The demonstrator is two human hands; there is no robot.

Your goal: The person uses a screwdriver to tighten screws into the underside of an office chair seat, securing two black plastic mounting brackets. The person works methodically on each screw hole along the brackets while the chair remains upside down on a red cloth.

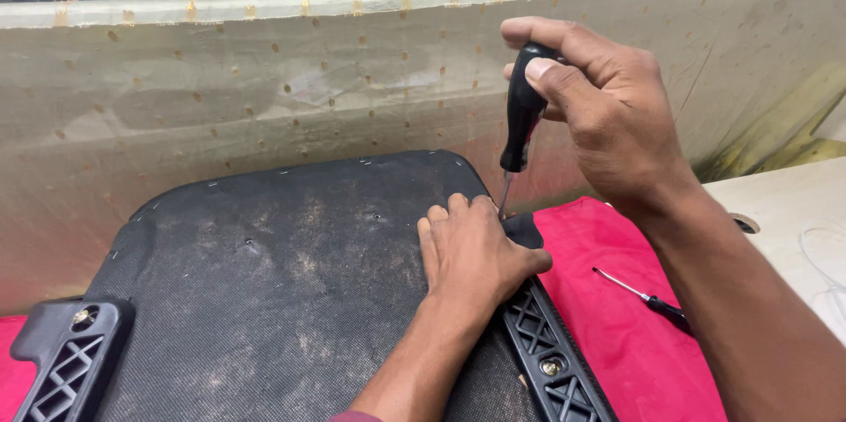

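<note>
Right hand (608,114) clamped on black-handled steel screwdriver (522,114), grip firm at handle; left hand (471,250) flat, fingers together, just below tip, pinning stiff black fabric-covered seat panel (291,272).

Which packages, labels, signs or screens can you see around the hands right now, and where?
None in view. The right hand grips a black-handled screwdriver; the left hand presses flat on a dusty black fabric seat panel. A second screwdriver lies on red cloth.

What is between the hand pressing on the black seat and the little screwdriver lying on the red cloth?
In the head view, a black plastic bracket with a lattice pattern lies between the left hand and the small screwdriver, then bare red cloth.
</note>
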